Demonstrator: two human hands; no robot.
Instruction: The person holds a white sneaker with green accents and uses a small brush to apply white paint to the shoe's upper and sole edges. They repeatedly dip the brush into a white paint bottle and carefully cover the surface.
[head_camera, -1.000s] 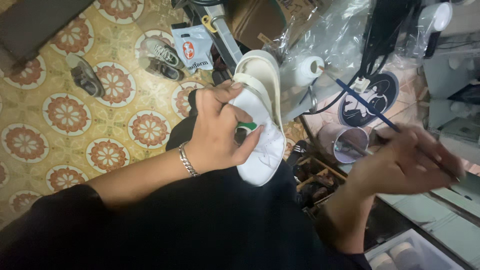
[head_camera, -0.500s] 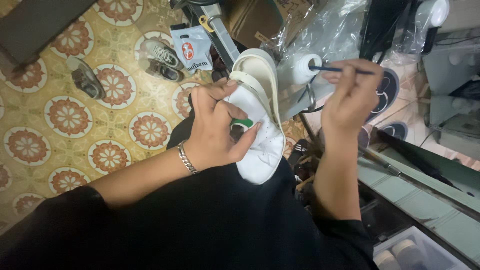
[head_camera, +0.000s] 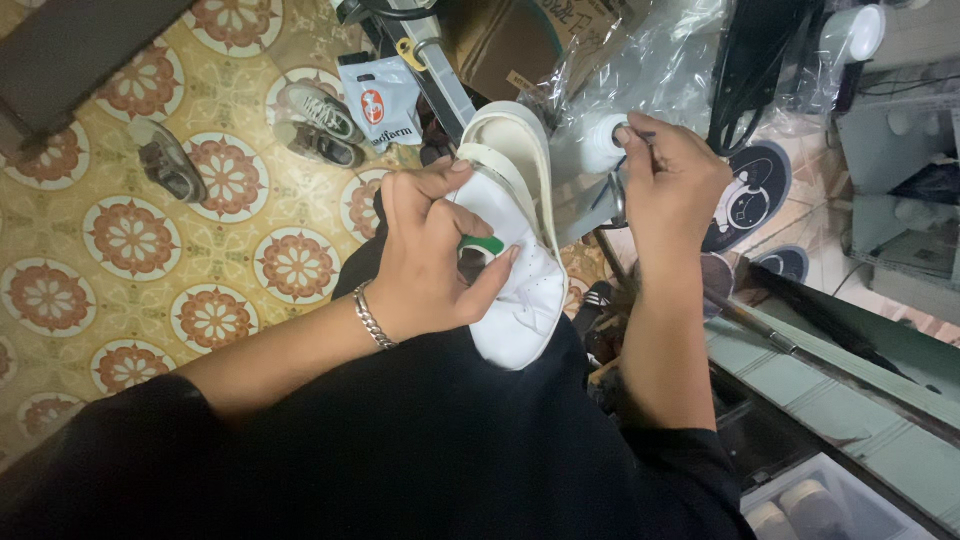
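My left hand (head_camera: 425, 260) grips a white sneaker (head_camera: 520, 260) with a green heel tab (head_camera: 485, 245); the cream sole faces up and away from me. A silver chain bracelet (head_camera: 371, 317) is on that wrist. My right hand (head_camera: 670, 180) is closed around a thin dark brush handle (head_camera: 640, 138), held close to the sole's far edge. The brush tip is hidden behind the fingers and the shoe. Both arms wear black sleeves.
A patterned tile floor (head_camera: 130, 240) lies to the left with a pair of grey sneakers (head_camera: 320, 120), another shoe (head_camera: 165, 160) and a small white packet (head_camera: 380, 100). Clear plastic wrap (head_camera: 640, 70), a cardboard box (head_camera: 500, 40) and a green bench edge (head_camera: 850, 370) crowd the right.
My right hand has swung in from the far right with the brush and now sits against the sole. The left hand has kept the sneaker nearly still.
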